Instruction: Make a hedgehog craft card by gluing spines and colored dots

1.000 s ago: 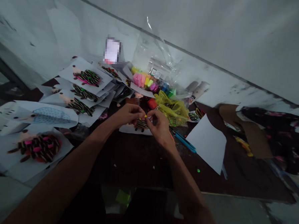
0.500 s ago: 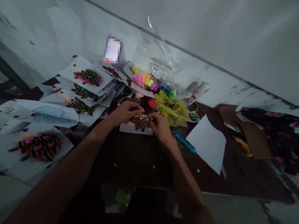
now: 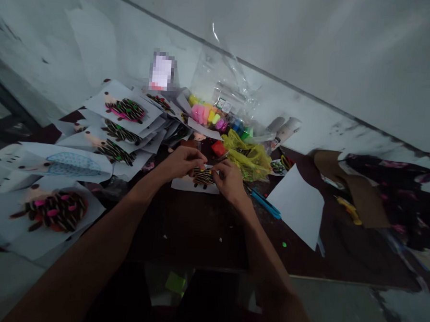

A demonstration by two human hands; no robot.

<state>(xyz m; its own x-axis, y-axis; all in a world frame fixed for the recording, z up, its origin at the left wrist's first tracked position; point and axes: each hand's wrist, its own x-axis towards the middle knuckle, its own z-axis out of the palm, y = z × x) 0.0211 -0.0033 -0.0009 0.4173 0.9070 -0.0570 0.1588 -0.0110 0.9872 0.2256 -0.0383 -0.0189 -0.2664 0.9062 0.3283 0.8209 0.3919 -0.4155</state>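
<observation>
A small paper card [image 3: 188,186] with a hedgehog figure [image 3: 202,176] of dark striped seeds lies in front of me on the dark table. My left hand [image 3: 186,162] is at its upper left edge, thumb and fingertips pinched together. From the right, my right hand [image 3: 229,178] bends over the card's right end with its fingers closed in a pinch. Whatever the fingertips hold is too small to make out. Tiny yellow dots show on the seeds between the hands. Just behind them are a red lump [image 3: 218,148] and a yellow plastic bag [image 3: 251,160].
Finished-looking hedgehog cards [image 3: 126,109] are stacked at the left. A clear bag of coloured clay [image 3: 210,115] leans on the wall. Blue scissors [image 3: 266,204] and a white sheet [image 3: 299,208] lie to the right, with a yellow cutter [image 3: 349,210] and patterned cloth [image 3: 390,189] beyond.
Both hands stay pinched over the card in almost the same place. The right fingers have shifted very slightly; the view has moved a little.
</observation>
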